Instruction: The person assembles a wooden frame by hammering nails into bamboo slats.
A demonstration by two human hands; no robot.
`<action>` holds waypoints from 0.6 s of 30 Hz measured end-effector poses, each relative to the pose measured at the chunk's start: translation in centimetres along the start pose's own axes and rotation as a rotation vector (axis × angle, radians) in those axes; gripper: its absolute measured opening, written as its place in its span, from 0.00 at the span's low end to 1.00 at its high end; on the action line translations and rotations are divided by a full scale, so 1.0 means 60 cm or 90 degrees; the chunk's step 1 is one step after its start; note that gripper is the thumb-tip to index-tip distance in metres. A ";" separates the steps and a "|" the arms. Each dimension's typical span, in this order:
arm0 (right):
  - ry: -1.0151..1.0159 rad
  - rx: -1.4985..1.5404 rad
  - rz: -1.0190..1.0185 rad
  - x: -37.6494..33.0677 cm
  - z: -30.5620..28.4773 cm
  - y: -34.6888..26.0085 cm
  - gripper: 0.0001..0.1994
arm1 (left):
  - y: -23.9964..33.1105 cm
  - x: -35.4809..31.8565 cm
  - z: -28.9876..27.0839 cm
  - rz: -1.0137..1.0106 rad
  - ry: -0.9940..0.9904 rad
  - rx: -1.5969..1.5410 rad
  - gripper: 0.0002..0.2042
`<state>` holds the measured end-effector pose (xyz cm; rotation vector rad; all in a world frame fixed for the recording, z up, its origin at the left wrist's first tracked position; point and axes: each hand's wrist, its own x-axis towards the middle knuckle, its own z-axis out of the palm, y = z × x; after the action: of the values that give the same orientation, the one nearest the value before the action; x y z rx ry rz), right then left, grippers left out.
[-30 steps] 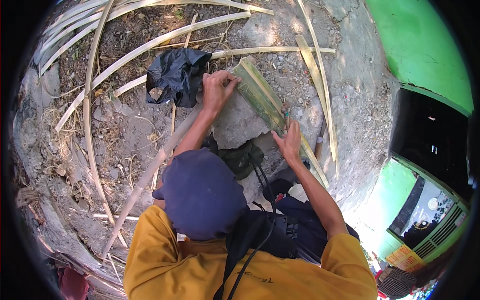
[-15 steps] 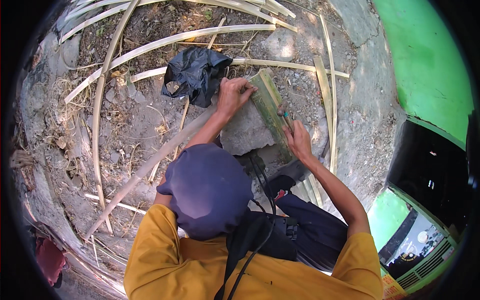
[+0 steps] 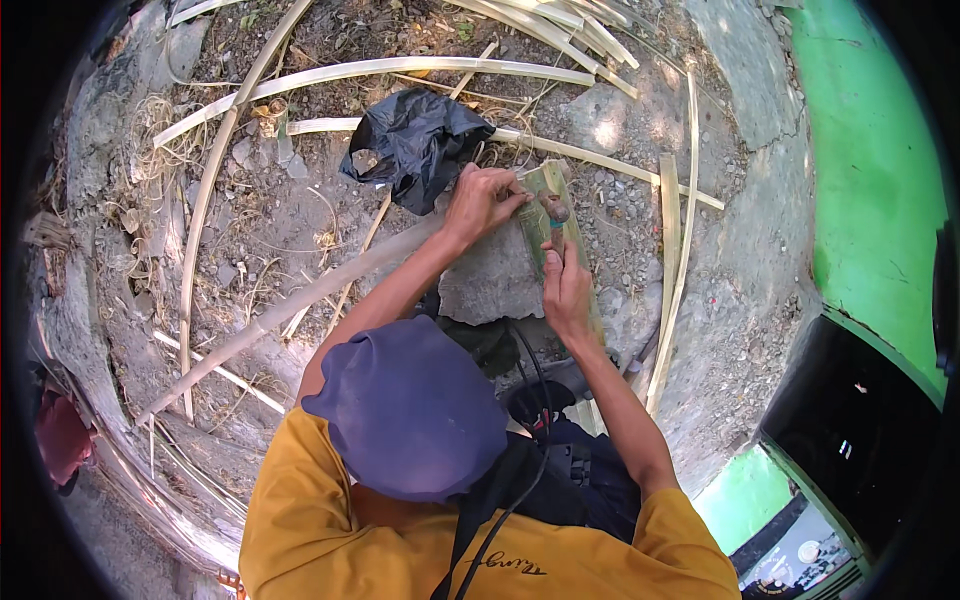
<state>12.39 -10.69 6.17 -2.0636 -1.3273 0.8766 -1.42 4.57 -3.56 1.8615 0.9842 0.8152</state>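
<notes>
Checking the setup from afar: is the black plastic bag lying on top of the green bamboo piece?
No, the black plastic bag lies on the ground beside the green bamboo piece, left of it.

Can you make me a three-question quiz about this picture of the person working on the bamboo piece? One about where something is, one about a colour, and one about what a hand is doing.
1. Where does the black plastic bag lie?
A. On the ground just beyond the left hand
B. On the green wall
C. On the person's cap

2. What colour is the person's shirt?
A. White
B. Red
C. Mustard yellow

3. What is the right hand doing?
A. Resting flat on the ground
B. Gripping a small tool against the green bamboo piece
C. Holding the bag

Answers: 1 A, the bag sits on the dirt next to the left hand. 2 C, the shoulders show yellow cloth. 3 B, its fingers close round a tool on the green bamboo piece.
</notes>
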 end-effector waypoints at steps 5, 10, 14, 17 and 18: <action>0.005 0.023 -0.031 -0.005 0.011 0.002 0.12 | -0.004 0.001 0.004 0.051 0.048 -0.007 0.06; 0.014 -0.034 -0.060 0.004 0.014 0.007 0.11 | -0.003 0.004 0.004 0.039 0.031 -0.002 0.06; 0.085 0.044 -0.098 -0.007 0.016 0.008 0.10 | -0.002 0.002 0.004 0.041 0.038 -0.021 0.06; 0.126 0.002 -0.208 -0.004 0.019 0.009 0.10 | -0.001 0.002 0.005 0.012 0.022 -0.020 0.06; 0.107 -0.012 -0.158 -0.002 0.020 0.009 0.10 | -0.002 0.002 0.005 -0.011 -0.004 -0.012 0.06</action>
<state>11.77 -10.94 5.03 -1.8880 -1.4636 0.5712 -1.16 4.62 -3.75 1.8363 0.9847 0.8060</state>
